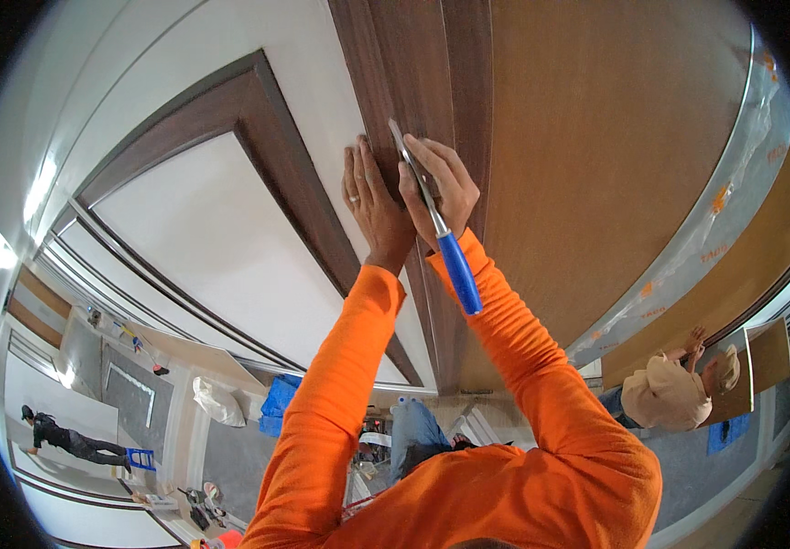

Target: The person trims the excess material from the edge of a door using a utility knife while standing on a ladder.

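My right hand (pixel 443 188) is closed around the metal shaft of a chisel (pixel 459 273) with a blue handle. The handle hangs below my fist over the orange sleeve, and the blade tip points up along the dark brown wood trim (pixel 401 64). Beside it, my left hand (pixel 377 203) lies flat with fingers stretched out on the trim's left edge, a ring on one finger. Both wrists nearly touch. Whether the blade tip presses into the wood I cannot tell.
White panelling with a dark wood frame (pixel 290 165) spreads to the left. On the right stands a brown wood panel (pixel 596 137) with a strip of clear plastic film (pixel 679 265). A co-worker in a cap (pixel 665 393) is at lower right; another person (pixel 75 437) works at far lower left.
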The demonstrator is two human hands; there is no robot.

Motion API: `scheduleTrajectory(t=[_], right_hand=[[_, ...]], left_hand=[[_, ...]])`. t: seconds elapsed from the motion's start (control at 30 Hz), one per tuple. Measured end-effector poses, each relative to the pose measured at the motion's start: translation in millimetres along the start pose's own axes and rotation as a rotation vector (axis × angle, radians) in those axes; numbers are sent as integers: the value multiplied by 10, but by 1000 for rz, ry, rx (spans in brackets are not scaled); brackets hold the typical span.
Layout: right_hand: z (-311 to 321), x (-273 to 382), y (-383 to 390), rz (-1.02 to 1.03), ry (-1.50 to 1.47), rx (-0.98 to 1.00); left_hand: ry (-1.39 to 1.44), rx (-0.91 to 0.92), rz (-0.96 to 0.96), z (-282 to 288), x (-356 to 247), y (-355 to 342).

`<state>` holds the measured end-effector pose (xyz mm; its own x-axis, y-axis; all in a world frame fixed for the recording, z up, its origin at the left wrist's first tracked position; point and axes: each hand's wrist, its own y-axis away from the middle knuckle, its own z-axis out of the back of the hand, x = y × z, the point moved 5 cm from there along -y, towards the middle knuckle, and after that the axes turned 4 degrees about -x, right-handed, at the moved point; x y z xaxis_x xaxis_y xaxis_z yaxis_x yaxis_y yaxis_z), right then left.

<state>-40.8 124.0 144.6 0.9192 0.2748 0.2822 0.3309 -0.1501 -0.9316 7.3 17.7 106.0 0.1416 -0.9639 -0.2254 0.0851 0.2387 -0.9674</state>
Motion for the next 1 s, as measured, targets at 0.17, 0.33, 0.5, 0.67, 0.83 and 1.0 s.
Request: scheduleTrajectory(t=[0.17, 0.33, 0.5, 0.67, 0.83, 1.0], right_hand=[[-76, -74, 107, 155, 23, -53], [-73, -133, 194, 145, 20, -84], [-150, -118, 136, 211, 60, -143], [-164, -134, 91, 201, 122, -198], [-216, -76, 42, 261, 152, -238], [-214, -56, -80, 340, 175, -214]], left_hand=[[126, -51, -4, -127, 87, 112], [50, -30, -64, -230, 151, 231], [-8, -34, -99, -269, 180, 223], [26, -59, -71, -305, 157, 235], [36, -51, -33, -338, 201, 234], [143, -31, 20, -321, 190, 217]])
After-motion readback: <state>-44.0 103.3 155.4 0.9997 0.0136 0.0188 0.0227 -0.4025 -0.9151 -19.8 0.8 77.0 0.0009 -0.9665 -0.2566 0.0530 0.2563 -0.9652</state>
